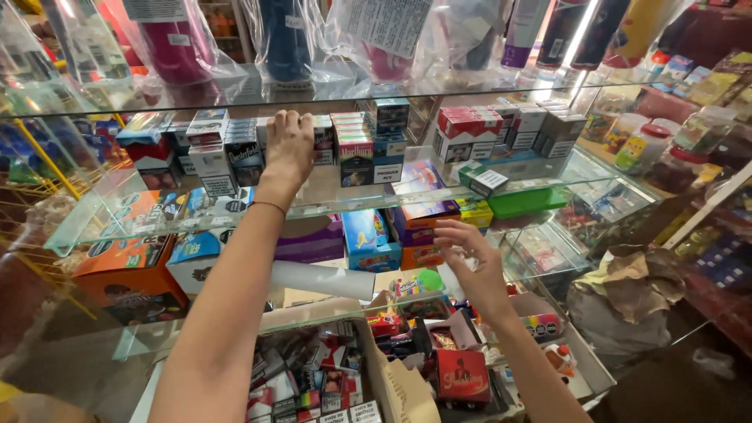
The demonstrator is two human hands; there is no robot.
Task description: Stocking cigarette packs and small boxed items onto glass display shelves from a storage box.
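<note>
My left hand (288,145) reaches onto the middle glass shelf (102,227) and rests its fingers on top of a stack of small cigarette packs (323,139), among rows of similar packs. My right hand (468,254) hovers lower, in front of the shelf's edge, fingers spread and curled, holding nothing. It is nearest the purple and orange boxes (423,223) under the shelf. A thin dark band circles my left wrist.
The top glass shelf (329,90) carries bottles wrapped in clear plastic. A green flat box (526,201) lies on the middle shelf at right. Below, an orange carton (129,274), a white roll (325,280) and a cardboard box of packs (313,384) sit. Jars (642,149) stand far right.
</note>
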